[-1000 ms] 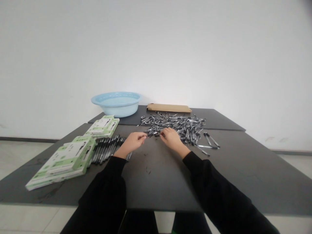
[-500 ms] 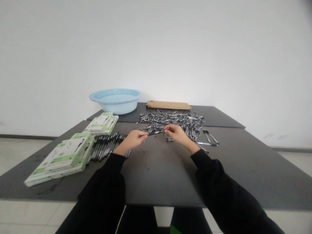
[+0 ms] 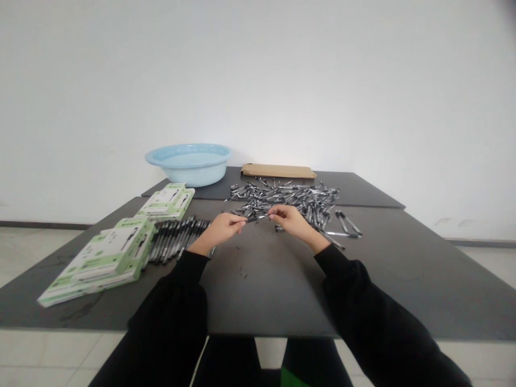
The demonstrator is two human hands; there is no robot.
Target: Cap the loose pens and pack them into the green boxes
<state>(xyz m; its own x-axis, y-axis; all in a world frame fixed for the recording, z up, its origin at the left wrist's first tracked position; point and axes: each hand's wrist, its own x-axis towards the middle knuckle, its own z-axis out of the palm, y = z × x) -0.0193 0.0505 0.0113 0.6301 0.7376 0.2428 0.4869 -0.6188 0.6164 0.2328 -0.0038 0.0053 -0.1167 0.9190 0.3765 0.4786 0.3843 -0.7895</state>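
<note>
Between my hands a pen (image 3: 255, 218) is held level, its dark end to the left and a paler end to the right. My left hand (image 3: 222, 231) is closed in a pinch on the dark end. With thumb and forefinger, my right hand (image 3: 293, 221) pinches the other end; its tip is hidden by the fingers. Just beyond my hands lies a loose heap of clear and black pens (image 3: 318, 201). To the left, beside my left wrist, a row of pens (image 3: 173, 240) lies side by side.
Green and white boxes (image 3: 107, 252) are stacked at the left, with more boxes (image 3: 167, 201) behind them. A light blue basin (image 3: 193, 173) stands at the back left. Near the wall lies a flat brown cardboard piece (image 3: 278, 171). Several stray pens (image 3: 342, 234) lie right of the heap.
The view has tilted down very slightly. Both hands keep hold of the pen in nearly the same place.
</note>
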